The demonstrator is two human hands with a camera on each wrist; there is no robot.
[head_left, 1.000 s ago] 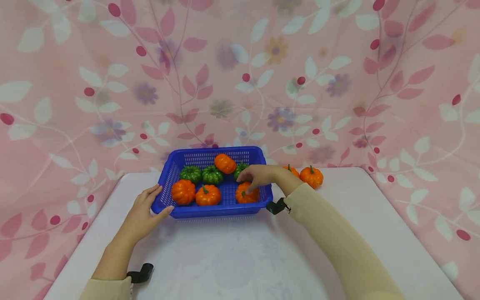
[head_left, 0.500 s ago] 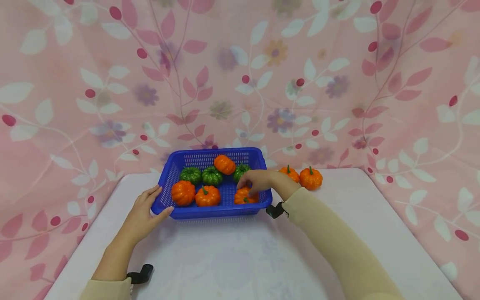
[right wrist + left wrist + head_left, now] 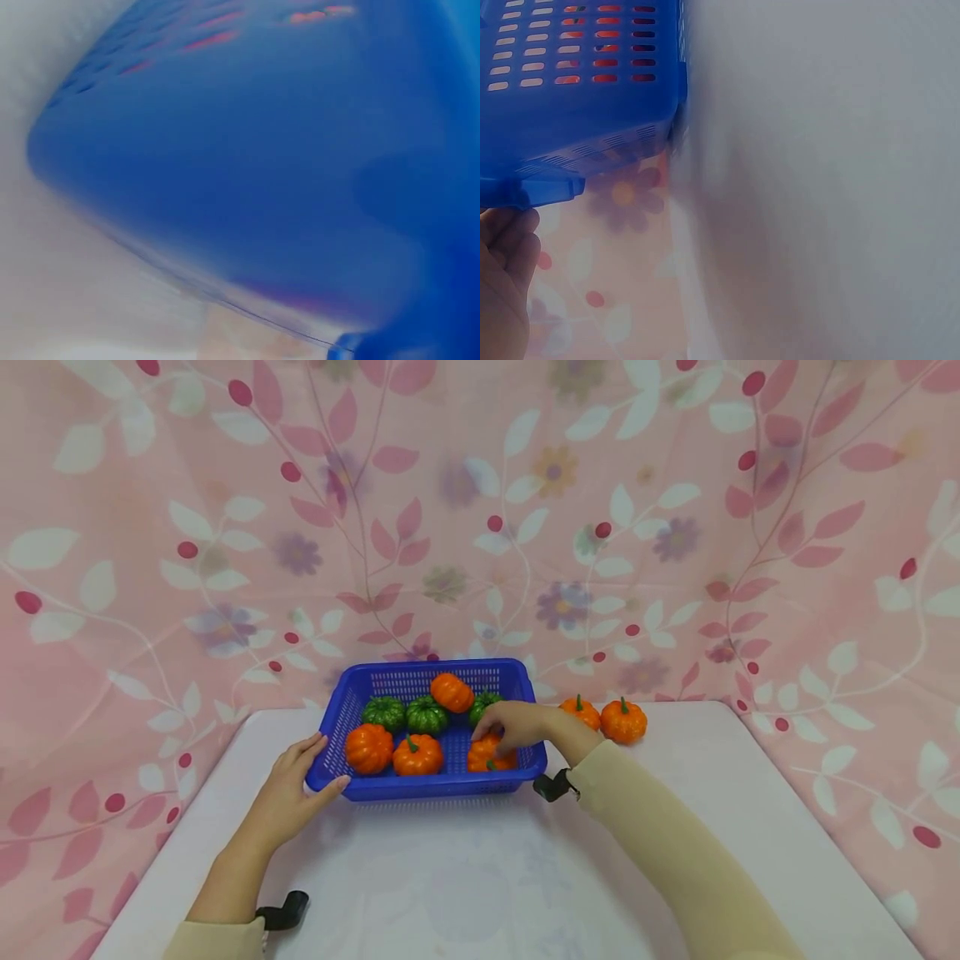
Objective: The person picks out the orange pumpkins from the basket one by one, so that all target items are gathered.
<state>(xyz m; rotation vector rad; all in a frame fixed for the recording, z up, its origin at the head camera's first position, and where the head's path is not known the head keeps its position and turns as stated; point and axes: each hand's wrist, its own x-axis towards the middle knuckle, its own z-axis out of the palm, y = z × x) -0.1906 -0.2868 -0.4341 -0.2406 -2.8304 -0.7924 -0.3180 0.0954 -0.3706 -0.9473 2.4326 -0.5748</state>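
Observation:
A blue plastic basket (image 3: 442,790) stands on the table with orange and green mini pumpkins in it. My left hand (image 3: 288,789) holds its front left corner, thumb along the front rim and fingers at the left rim. In the left wrist view, the bent fingers (image 3: 514,240) sit under the basket's rim (image 3: 551,191). My right hand (image 3: 516,725) reaches over the right side and grips an orange pumpkin (image 3: 487,756), whose stem points toward the front. The right wrist view shows only the basket's blurred outer wall (image 3: 225,165); the hand is hidden there.
Beside the basket on the right sit two orange pumpkins (image 3: 623,721), one partly behind the right forearm. Another orange pumpkin (image 3: 452,692) rests at the back, above the green pumpkins (image 3: 427,717). Floral cloth (image 3: 480,527) hangs behind the white table (image 3: 465,877).
The pumpkin under my right hand has tipped forward, its stem turning from upward to the front. My right hand has lowered slightly with it. The left hand keeps its place on the basket.

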